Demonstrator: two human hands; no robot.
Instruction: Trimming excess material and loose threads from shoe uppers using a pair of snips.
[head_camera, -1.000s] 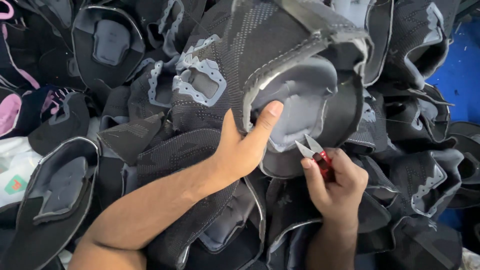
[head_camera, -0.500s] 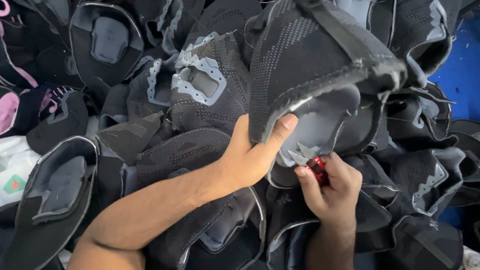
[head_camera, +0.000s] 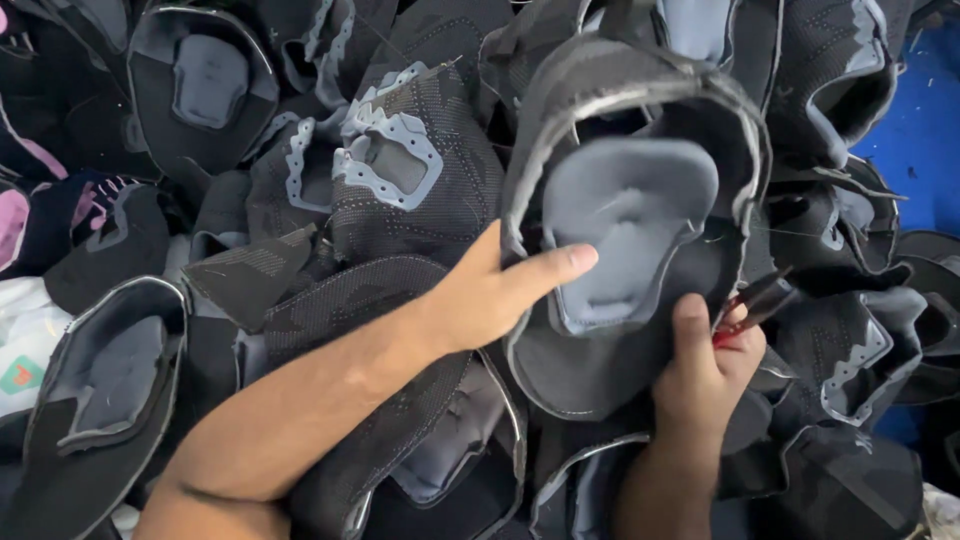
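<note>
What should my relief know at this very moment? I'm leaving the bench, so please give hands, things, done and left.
Left hand: grips the left edge of the shoe upper, thumb across its grey lining, inside facing up.
Right hand: thumb on the upper's lower edge, fingers shut round the red snips, whose blades point up right, clear of the fabric.
Around: pile of black uppers on all sides.
Done: cannot tell if any thread is cut.
Left: loose threads show on the lining.
</note>
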